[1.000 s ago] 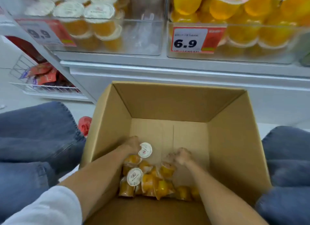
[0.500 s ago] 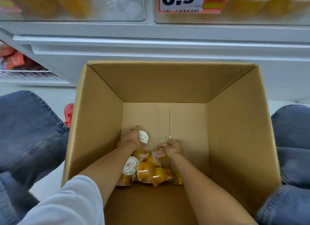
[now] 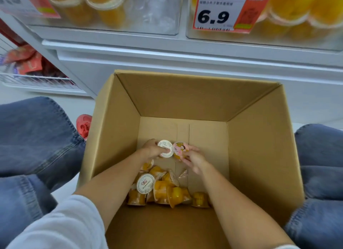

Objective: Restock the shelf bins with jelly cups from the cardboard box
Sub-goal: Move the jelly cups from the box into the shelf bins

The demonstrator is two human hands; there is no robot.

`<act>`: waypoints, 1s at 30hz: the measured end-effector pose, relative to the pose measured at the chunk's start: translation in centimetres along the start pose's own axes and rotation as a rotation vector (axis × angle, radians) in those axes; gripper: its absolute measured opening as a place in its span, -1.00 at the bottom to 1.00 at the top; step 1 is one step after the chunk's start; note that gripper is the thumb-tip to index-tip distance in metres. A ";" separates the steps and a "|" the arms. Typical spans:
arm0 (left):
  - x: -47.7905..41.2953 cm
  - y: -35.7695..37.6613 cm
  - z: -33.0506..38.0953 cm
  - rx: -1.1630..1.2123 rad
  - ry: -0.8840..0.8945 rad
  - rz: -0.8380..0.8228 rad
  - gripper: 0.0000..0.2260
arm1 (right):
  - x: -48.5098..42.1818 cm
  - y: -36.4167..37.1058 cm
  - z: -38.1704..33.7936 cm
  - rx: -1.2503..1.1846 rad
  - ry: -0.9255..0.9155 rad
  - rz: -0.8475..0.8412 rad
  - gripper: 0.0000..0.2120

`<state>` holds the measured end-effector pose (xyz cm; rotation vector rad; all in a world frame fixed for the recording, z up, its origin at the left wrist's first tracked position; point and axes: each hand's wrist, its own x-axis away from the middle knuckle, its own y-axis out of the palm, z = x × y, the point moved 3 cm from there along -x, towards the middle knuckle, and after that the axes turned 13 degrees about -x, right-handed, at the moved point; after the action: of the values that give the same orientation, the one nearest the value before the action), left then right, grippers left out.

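Note:
An open cardboard box [image 3: 259, 156] stands on the floor between my knees. Several orange jelly cups [image 3: 163, 191] lie heaped on its bottom, toward the near left. My left hand [image 3: 151, 149] grips a jelly cup with a white lid [image 3: 165, 148] just above the box floor. Right beside it, my right hand [image 3: 194, 159] pinches a jelly cup with a pink lid [image 3: 180, 149]. The two held cups almost touch. Above the box, the left shelf bin [image 3: 159, 13] is partly filled; the right shelf bin [image 3: 300, 33] holds many orange cups.
A 6.9 price tag [image 3: 222, 11] hangs on the right bin; another tag [image 3: 22, 4] hangs on the left one. A wire basket of red snack packs [image 3: 31, 67] sits at the far left. My jeans-clad knees [image 3: 37, 137] flank the box. A red shoe [image 3: 84, 125] shows beside it.
Both hands have lifted off the heap and moved toward the far side of the box, each now holding one cup. The pink lid has turned up into view. The camera tilted up slightly.

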<state>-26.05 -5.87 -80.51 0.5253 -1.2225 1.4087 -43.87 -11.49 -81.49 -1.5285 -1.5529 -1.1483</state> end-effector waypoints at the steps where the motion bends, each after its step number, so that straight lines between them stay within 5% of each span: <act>1: 1.0 -0.4 0.8 0.143 -0.010 -0.054 -0.69 | 0.7 0.5 -1.2 -0.030 0.003 -0.052 -0.67; 5: 5.2 -3.7 4.1 0.352 0.036 -0.066 -0.62 | 5.7 3.5 -6.9 -0.068 -0.048 -0.243 -0.75; 8: 10.2 -7.2 7.5 0.481 0.213 -0.007 -0.76 | 11.0 6.6 -10.6 -0.045 -0.143 -0.395 -0.79; 13: 17.7 -13.1 11.3 0.556 0.508 0.111 -0.47 | 20.2 11.7 -15.8 0.092 -0.504 -0.517 -0.47; 19: 25.1 -19.9 14.3 0.592 0.758 0.205 -0.52 | 29.2 17.7 -19.8 0.203 -0.856 -0.575 -0.41; 30: 26.4 -36.1 19.2 0.087 0.628 1.265 -0.39 | 29.7 28.3 -28.1 0.294 -1.180 -0.397 -0.23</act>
<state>-6.14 -17.53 -37.61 -0.7801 -0.9329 2.4016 -21.97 -27.20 -39.66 -1.8187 -2.7111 -0.0346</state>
